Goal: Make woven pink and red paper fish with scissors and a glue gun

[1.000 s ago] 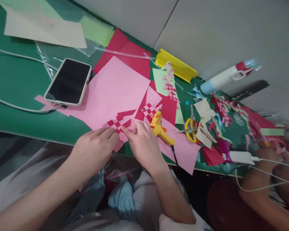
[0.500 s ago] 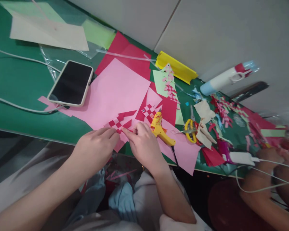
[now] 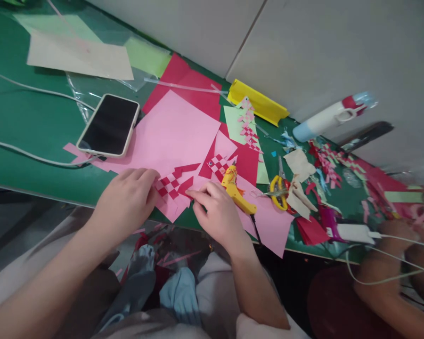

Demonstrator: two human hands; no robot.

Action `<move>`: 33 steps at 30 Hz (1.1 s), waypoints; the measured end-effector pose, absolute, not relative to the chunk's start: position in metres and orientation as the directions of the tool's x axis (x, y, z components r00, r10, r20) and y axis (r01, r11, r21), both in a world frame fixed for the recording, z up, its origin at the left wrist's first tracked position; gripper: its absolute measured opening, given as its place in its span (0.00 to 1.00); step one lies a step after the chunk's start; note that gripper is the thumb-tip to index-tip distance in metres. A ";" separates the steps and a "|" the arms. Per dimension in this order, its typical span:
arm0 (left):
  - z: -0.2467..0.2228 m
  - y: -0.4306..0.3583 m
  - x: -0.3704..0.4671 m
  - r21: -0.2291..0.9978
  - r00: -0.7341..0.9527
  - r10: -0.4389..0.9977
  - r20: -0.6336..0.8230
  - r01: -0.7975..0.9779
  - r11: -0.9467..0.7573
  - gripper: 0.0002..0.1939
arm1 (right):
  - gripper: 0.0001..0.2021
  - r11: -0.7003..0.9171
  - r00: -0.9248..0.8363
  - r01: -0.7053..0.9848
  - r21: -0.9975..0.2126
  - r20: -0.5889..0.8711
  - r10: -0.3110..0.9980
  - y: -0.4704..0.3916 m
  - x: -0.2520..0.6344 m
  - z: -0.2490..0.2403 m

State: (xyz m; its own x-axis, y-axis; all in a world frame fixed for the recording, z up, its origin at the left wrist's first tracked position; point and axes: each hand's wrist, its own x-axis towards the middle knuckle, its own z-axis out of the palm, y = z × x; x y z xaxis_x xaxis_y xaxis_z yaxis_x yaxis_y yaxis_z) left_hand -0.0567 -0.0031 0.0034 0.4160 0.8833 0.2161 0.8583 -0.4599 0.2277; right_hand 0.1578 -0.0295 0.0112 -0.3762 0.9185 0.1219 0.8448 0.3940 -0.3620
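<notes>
A small piece of woven paper (image 3: 168, 186), checked red and pink with loose strips on its right, lies at the green table's front edge over pink paper. At its left end is my left hand (image 3: 129, 195), fingers together and curled, the tips on its edge. My right hand (image 3: 214, 209) pinches a red strip at the other side between index finger and thumb; the thumb tip is partly hidden. Just right of that hand rests a yellow glue gun (image 3: 236, 190), beside a finished woven paper fish (image 3: 217, 163) with a stuck-on eye.
A phone (image 3: 109, 125) on a white cable lies to the left. Yellow-handled scissors (image 3: 278, 193), paper scraps (image 3: 298, 165) and a bottle (image 3: 330, 120) are to the right. A co-worker's hands (image 3: 404, 235) work at far right, near a white charger (image 3: 351, 232).
My left hand has drawn back left, away from my right hand, uncovering the woven checks. My right hand has shifted slightly right. The view has moved a little.
</notes>
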 end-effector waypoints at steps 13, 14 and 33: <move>0.001 0.002 -0.040 0.823 0.159 0.987 -0.028 0.565 -0.067 0.21 | 0.15 0.412 -0.411 0.831 -0.373 0.088 0.908 -0.028 0.158 0.008; 0.000 0.004 -0.040 0.849 0.161 0.985 -0.058 0.528 -0.037 0.22 | 0.15 0.405 -0.397 0.819 -0.406 0.109 0.911 -0.027 0.160 0.008; 0.017 0.011 -0.046 0.961 0.132 0.969 -0.211 0.211 0.180 0.23 | 0.14 0.267 -0.237 0.782 -0.563 0.129 0.963 -0.013 0.176 0.016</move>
